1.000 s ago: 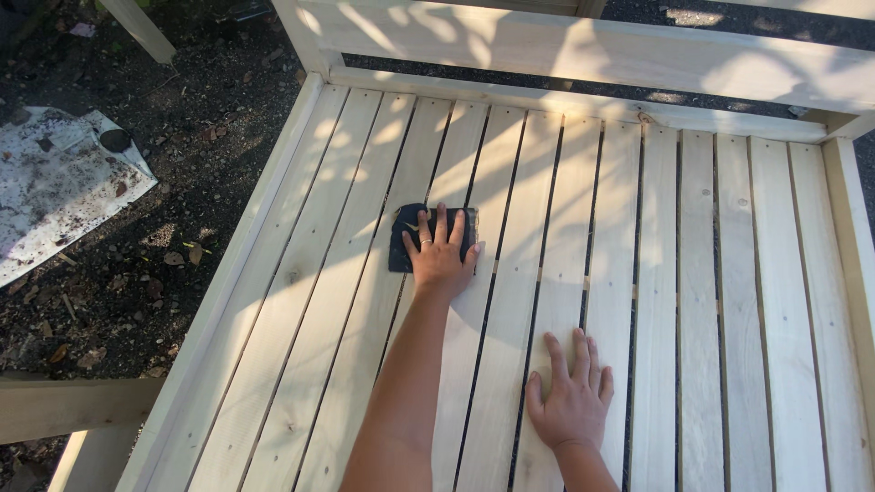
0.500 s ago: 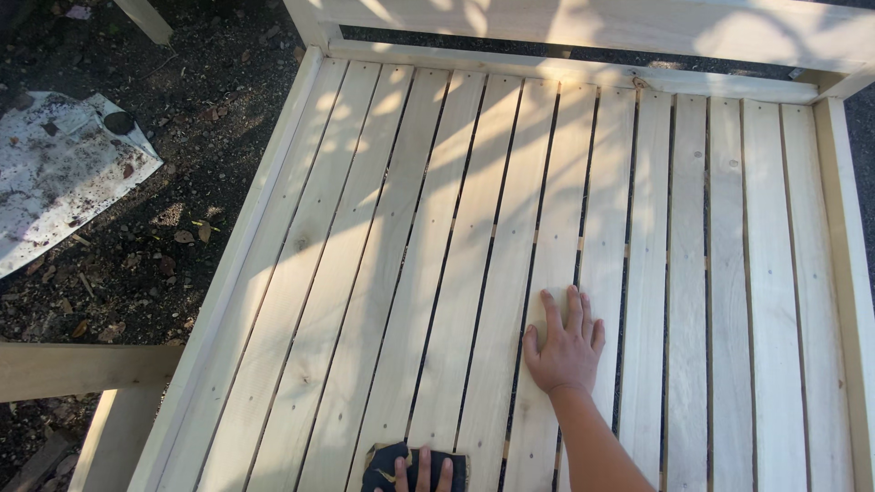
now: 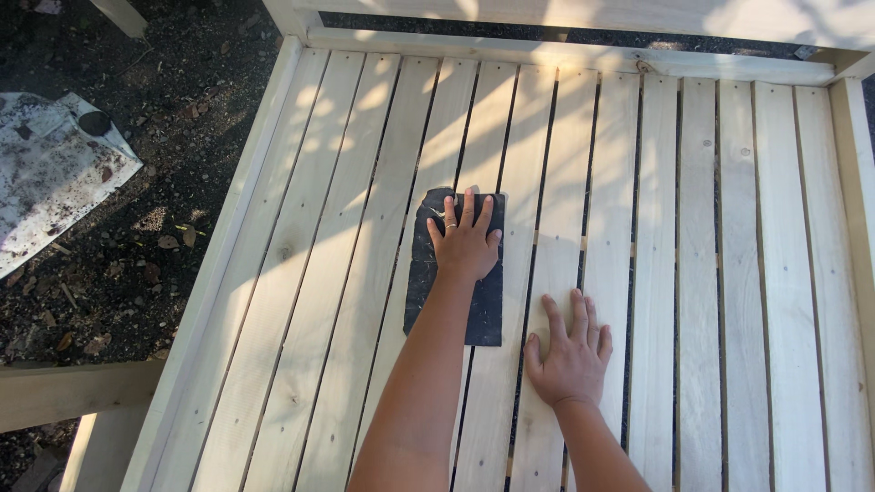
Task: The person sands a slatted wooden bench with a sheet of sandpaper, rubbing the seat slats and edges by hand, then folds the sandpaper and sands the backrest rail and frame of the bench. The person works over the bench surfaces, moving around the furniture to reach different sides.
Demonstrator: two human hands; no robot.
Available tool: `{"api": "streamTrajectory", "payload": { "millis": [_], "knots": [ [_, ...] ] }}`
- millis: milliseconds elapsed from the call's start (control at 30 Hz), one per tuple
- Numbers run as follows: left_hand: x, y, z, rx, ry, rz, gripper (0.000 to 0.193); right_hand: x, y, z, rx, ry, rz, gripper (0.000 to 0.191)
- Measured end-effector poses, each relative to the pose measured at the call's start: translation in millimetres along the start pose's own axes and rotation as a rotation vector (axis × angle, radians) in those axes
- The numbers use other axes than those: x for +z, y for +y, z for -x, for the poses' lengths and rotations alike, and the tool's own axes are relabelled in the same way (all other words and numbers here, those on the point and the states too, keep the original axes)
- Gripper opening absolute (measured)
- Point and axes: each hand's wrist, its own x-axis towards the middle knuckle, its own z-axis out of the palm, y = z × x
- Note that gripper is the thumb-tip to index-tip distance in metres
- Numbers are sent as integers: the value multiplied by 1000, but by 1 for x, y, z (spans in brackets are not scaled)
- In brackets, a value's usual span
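Sunlit pale slats (image 3: 702, 273) bear both spread hands; left hand (image 3: 467, 244) pressing the dark abrasive sheet (image 3: 488, 305) could snag a gap, tearing it, right hand (image 3: 571, 355) flat nearby.

Pale wood slats (image 3: 702, 273), sun-dappled; black sandpaper sheet (image 3: 428, 273); dirty white tarp (image 3: 46, 182) on dark brown soil (image 3: 182, 137).

Single head-worn view, looking steeply down from close above, slatted wooden deck (image 3: 693, 273) filling centre to 3 o'clock, bare soil (image 3: 173, 164) at 9 o'clock, both forearms entering from 6 o'clock
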Motion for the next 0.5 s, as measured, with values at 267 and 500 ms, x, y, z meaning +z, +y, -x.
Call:
{"api": "streamTrajectory", "payload": {
  "millis": [267, 500],
  "knots": [
    [-6, -42, 132, 146, -145, -42, 125, 2, 1, 2, 10, -13, 16, 66],
    [-6, -59, 195, 277, 573, 128, 38, 4, 3, 3, 5, -17, -14, 65]
  ]
}}
